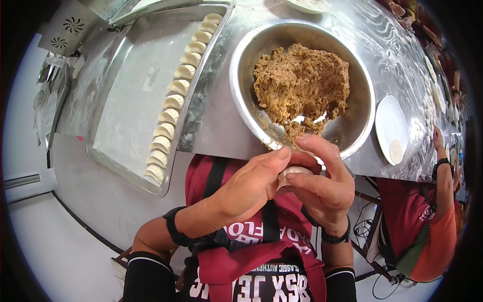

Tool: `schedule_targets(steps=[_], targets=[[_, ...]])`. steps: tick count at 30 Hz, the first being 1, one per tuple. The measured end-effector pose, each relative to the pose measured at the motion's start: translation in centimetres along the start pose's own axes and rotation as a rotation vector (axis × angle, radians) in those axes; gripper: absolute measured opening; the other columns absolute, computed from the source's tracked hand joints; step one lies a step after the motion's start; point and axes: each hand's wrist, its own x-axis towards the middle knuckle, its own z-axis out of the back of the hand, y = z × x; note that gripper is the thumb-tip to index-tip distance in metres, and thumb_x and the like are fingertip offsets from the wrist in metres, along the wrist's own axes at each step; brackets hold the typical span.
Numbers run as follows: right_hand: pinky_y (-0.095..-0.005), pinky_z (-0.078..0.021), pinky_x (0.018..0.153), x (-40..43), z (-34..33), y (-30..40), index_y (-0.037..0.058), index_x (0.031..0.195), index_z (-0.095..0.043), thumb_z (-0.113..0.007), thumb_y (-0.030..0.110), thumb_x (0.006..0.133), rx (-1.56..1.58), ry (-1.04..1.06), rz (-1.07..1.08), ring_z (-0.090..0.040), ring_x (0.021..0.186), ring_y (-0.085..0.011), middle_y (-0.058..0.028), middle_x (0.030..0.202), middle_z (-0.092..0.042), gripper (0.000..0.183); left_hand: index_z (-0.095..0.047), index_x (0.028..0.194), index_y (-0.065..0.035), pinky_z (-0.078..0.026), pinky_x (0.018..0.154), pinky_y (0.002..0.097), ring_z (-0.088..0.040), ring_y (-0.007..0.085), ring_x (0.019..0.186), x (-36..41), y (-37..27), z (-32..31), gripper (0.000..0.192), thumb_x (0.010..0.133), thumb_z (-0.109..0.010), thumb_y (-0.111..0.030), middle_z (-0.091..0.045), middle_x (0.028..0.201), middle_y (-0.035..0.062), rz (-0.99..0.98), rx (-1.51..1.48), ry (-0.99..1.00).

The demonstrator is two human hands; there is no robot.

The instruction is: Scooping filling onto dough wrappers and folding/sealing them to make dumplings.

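Note:
Between my two hands, just in front of the near rim of a steel bowl [238, 75], is a pale dough dumpling [292, 176]. My left hand [251, 185] holds it from the left, its fingers partly hidden. My right hand [324, 179] grips it from the right, thumb laid across the dough. Brown minced filling [302, 81] is heaped in the bowl, with looser bits near the close rim. To the left, a metal tray [124, 113] carries one slanting row of several pleated dumplings [174, 102] along its right side.
Right of the bowl, a white plate [390, 117] bears one round dough wrapper [396, 151]. Another plate [309, 5] with white contents stands behind the bowl. The steel table [392, 56] is dusted with flour. A person's arm [443, 166] reaches over the right side, near several dough pieces [429, 109].

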Motion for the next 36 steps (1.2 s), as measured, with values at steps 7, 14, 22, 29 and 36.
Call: schedule_targets(steps=[7, 14, 22, 29, 36], targets=[[-0.0361, -0.0493, 0.082, 0.3, 0.0, 1.2, 0.0025, 0.083, -0.066, -0.071, -0.002, 0.064, -0.044, -0.001, -0.125, -0.056, 0.103, -0.0317, -0.0174, 0.113, -0.056, 0.02, -0.039, 0.127, 0.0004, -0.04, 0.089, 0.0256, -0.049, 0.0106, 0.105, -0.1, 0.0, 0.2, 0.047, 0.099, -0.032, -0.036, -0.051, 0.114, 0.0077, 0.009, 0.167, -0.01], [-0.0378, -0.0471, 0.082, -0.3, 0.1, 1.0, 0.0047, 0.08, -0.067, -0.075, 0.008, 0.061, -0.08, -0.004, -0.066, -0.055, 0.102, -0.0321, -0.0142, 0.111, -0.058, 0.021, -0.038, 0.128, 0.0019, -0.04, 0.09, 0.0275, -0.048, 0.0138, 0.107, -0.7, 0.9, 0.8, 0.048, 0.098, -0.033, -0.035, -0.049, 0.117, 0.0089, 0.072, 0.253, -0.01], [-0.0374, -0.0467, 0.082, -0.7, 0.2, 0.6, 0.0047, 0.08, -0.066, -0.077, 0.011, 0.059, -0.064, -0.003, -0.067, -0.056, 0.101, -0.0313, -0.0144, 0.107, -0.059, 0.024, -0.037, 0.13, 0.0045, -0.042, 0.089, 0.0257, -0.049, 0.0132, 0.106, -0.9, 0.9, 0.6, 0.053, 0.098, -0.034, -0.037, -0.05, 0.116, 0.0099, 0.096, 0.193, -0.036], [-0.0372, -0.0466, 0.083, -0.9, 0.1, 0.1, 0.002, 0.081, -0.065, -0.076, 0.01, 0.06, -0.005, -0.012, -0.071, -0.056, 0.102, -0.0321, -0.0153, 0.106, -0.061, 0.025, -0.031, 0.134, 0.0064, -0.042, 0.095, 0.0304, -0.048, 0.0174, 0.113, -0.7, 0.9, 0.8, 0.058, 0.098, -0.033, -0.039, -0.047, 0.122, 0.0126, 0.106, 0.206, 0.019], [-0.0372, -0.0464, 0.084, -1.1, 0.3, -0.2, 0.0006, 0.08, -0.064, -0.073, 0.004, 0.064, 0.002, 0.019, -0.088, -0.056, 0.103, -0.0326, -0.0157, 0.107, -0.061, 0.019, -0.028, 0.135, 0.0088, -0.043, 0.094, 0.0321, -0.049, 0.0194, 0.113, -0.8, 0.6, 0.8, 0.062, 0.098, -0.033, -0.041, -0.047, 0.123, 0.0148, 0.113, 0.232, 0.046]])
